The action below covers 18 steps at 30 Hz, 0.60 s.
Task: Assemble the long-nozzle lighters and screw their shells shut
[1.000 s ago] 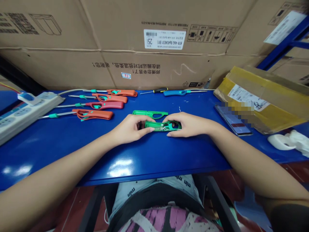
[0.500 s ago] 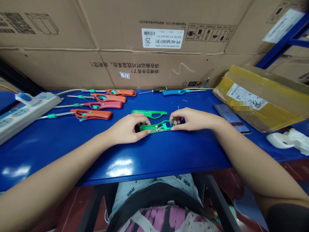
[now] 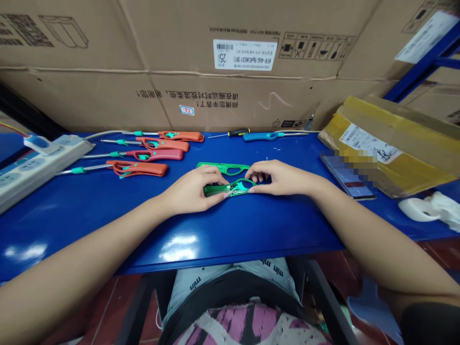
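1. At the bottom centre, nearest the camera, are the person's patterned top (image 3: 247, 326) and light trousers (image 3: 194, 282), below the front edge of the blue table (image 3: 215, 235).
2. The left forearm (image 3: 108, 244) rises from the lower left corner towards the centre; the right forearm (image 3: 366, 230) comes in from the lower right, bent at the elbow.
3. The left hand (image 3: 194, 190) lies just left of centre, back upward, thumb along the near side and fingers curled over the far side. It is closed on the left part of the open green casing (image 3: 235, 188).
4. The right hand (image 3: 278, 177) is just right of centre, wrist slightly arched, fingers bent inward. Its thumb and fingertips are drawn nearly together on the casing's looped right end.
5. The casing sits between the hands at mid-frame, inner side up, showing small pale parts and a turquoise trigger (image 3: 243, 188).
6. Just beyond it lies a second green shell (image 3: 224, 167), partly behind the left fingers.
7. Right of centre is a phone (image 3: 347, 179), beside a taped box (image 3: 402, 148).
8. Farther up, four orange and red lighters (image 3: 147, 169) lie left, a screwdriver (image 3: 237, 132) and blue lighter (image 3: 260, 137) centre.
9. Large cardboard (image 3: 108, 105) spans the top.
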{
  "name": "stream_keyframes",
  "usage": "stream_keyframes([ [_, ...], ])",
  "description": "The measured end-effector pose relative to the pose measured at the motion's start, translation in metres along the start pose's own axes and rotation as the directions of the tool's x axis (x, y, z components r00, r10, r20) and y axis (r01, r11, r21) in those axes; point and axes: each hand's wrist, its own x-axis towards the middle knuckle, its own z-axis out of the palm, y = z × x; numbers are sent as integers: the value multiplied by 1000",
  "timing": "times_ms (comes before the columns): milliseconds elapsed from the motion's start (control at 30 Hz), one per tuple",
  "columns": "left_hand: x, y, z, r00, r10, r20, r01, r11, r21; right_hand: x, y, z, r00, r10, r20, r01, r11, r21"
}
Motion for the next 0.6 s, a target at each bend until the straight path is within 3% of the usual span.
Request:
stream_keyframes([
  [300,-3,5,-2,999,-33,0,32,994,106,9,3,13,976,218,-13,-210,954,213],
  [600,-1,10,-3,995,85,-45,-80,991,107,3,2,3,993,120,4,-119,976,185],
])
